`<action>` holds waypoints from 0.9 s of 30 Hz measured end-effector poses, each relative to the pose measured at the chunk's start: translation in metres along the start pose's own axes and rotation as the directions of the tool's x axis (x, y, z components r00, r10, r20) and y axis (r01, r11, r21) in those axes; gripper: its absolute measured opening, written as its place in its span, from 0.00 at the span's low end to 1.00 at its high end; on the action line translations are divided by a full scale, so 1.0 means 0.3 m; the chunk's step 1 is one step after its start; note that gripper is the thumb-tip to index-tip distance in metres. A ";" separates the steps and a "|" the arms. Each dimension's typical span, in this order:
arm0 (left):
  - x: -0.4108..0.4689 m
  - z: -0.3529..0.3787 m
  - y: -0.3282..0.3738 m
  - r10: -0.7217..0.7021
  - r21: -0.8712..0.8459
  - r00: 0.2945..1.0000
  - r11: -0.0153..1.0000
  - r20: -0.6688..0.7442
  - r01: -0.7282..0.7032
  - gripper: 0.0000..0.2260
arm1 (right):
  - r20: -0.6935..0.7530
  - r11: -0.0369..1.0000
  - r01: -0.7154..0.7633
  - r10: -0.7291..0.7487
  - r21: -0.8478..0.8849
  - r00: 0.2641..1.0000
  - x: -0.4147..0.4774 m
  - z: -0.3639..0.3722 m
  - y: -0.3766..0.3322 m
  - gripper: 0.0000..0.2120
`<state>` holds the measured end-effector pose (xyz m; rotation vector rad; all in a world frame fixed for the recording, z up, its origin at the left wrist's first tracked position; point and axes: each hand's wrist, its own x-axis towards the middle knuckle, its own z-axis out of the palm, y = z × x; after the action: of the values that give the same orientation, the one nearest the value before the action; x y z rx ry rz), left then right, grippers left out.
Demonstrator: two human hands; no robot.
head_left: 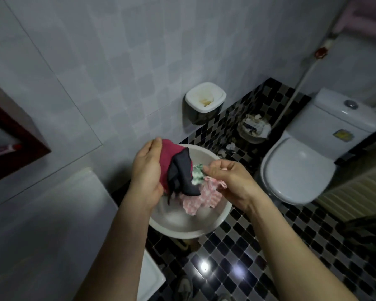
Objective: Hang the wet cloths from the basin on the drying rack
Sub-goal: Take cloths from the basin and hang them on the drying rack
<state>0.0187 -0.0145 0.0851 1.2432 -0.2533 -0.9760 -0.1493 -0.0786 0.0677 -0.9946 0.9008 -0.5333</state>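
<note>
A white basin (178, 227) stands on the tiled floor below my hands. My left hand (147, 170) holds a magenta cloth (166, 157) and a dark grey cloth (181, 174) bunched together above the basin. My right hand (230, 181) pinches a green-and-white cloth (197, 173) and a pale pink striped cloth (199, 199) that hangs down into the basin. No drying rack shows clearly; pink bars (365, 16) sit at the top right corner.
A white toilet (302, 170) stands to the right. A wall-mounted white box (204, 101) and a full waste bin (253, 127) lie behind the basin. A white appliance top (52, 224) fills the lower left. Black mosaic floor (248, 268) spreads below.
</note>
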 end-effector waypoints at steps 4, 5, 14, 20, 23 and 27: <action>-0.104 0.051 0.062 -0.016 0.277 0.962 0.959 0.273 -0.063 0.09 | 0.058 0.917 0.115 -0.100 -0.381 0.993 -0.096 -0.010 -0.078 0.06; -0.128 0.067 0.065 -0.049 0.295 0.938 0.954 0.343 -0.058 0.12 | 0.062 0.910 0.139 -0.125 -0.389 0.990 -0.127 -0.018 -0.101 0.07; -0.288 0.286 -0.033 -0.008 0.323 0.834 0.924 0.551 -0.204 0.06 | -0.233 0.962 0.095 -0.156 -0.255 0.960 -0.392 -0.142 -0.155 0.12; -0.464 0.487 -0.150 0.117 0.413 0.689 0.724 0.715 -0.553 0.04 | -0.170 0.914 0.085 -0.164 -0.397 0.972 -0.691 -0.312 -0.153 0.12; -0.566 0.574 -0.190 0.109 0.395 0.594 0.650 0.797 -0.650 0.08 | -0.236 0.896 0.075 -0.195 -0.437 0.952 -0.830 -0.408 -0.135 0.10; -0.734 0.696 -0.274 0.014 0.373 0.512 0.667 0.859 -0.645 0.19 | -0.309 0.961 0.014 -0.102 -0.276 0.946 -1.070 -0.556 -0.089 0.20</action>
<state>-0.2860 0.0065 0.1594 1.1858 -1.7019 -1.0478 -0.4631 0.0666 0.1777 -1.2062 1.2633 -0.6459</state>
